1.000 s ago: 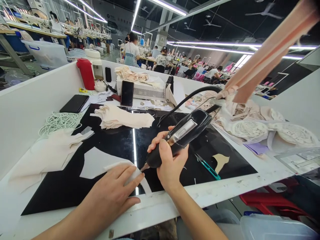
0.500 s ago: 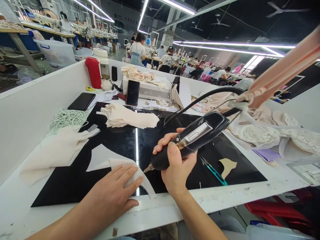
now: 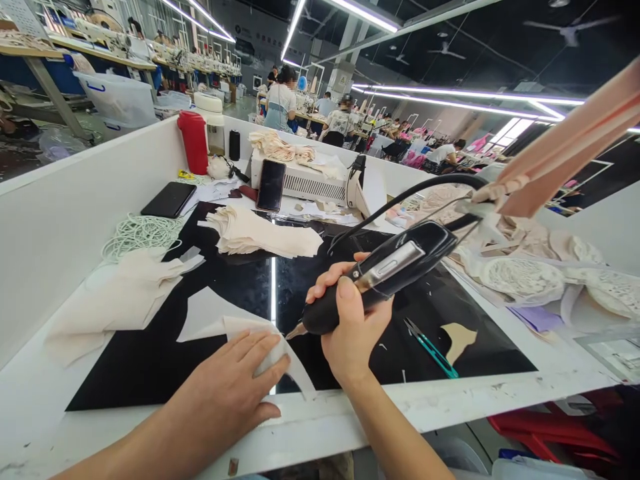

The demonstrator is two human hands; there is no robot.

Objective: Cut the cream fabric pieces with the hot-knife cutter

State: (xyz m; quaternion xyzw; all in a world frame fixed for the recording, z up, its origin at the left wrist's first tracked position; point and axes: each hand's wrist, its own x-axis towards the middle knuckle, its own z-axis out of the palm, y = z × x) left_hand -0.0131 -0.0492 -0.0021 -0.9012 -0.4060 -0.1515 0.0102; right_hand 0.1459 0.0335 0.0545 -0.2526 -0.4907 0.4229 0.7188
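Black corded hand tool (image 3: 380, 273) poised at a pale fabric piece (image 3: 220, 319) on a glossy black surface (image 3: 150, 373).
The right hand (image 3: 353, 327) is closed around the tool's handle, its metal tip angled down just beside the fabric, near the surface's front edge. The left hand (image 3: 227, 390) lies open and flat, pressing the fabric down. A stack of cream fabric pieces (image 3: 265, 233) sits toward the back edge; green-handled snips (image 3: 431, 347) lie near the front right corner.

We see a black corded cutting tool (image 3: 380, 277) tilted at centre frame, metal tip down-left beside a pale fabric piece (image 3: 220, 323) lying flat at lower centre.
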